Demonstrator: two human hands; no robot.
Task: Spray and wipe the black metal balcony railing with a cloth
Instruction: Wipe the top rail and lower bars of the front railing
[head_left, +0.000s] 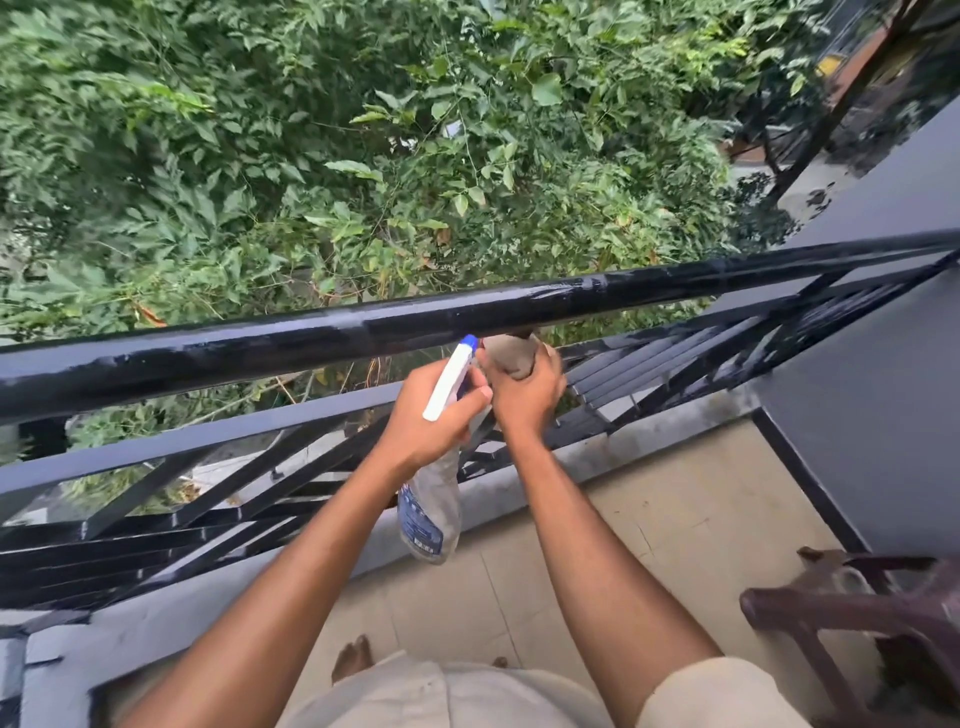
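Clenched the spray bottle (434, 499) in the left hand (423, 421), pointed toward twelve o'clock at the black railing (311, 338), ready to wet it. Bunched the cloth (511, 358) in the right hand (527, 400) fingers at one o'clock, pressed beneath the top rail, seemingly to wipe its underside.

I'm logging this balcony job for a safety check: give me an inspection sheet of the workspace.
Surface: black metal balcony railing, top rail glossy with wet-looking streaks; beige tiled floor below.
Job's things: clear plastic spray bottle with white-and-blue head, nozzle towards the rail; brownish cloth bunched just under the top rail.
Clutter: dark brown plastic chair at right.
Hands: left hand grips the bottle; right hand grips the cloth.
Cables: nothing seen.
Surroundings: dense green foliage beyond the railing; dark grey wall at right.
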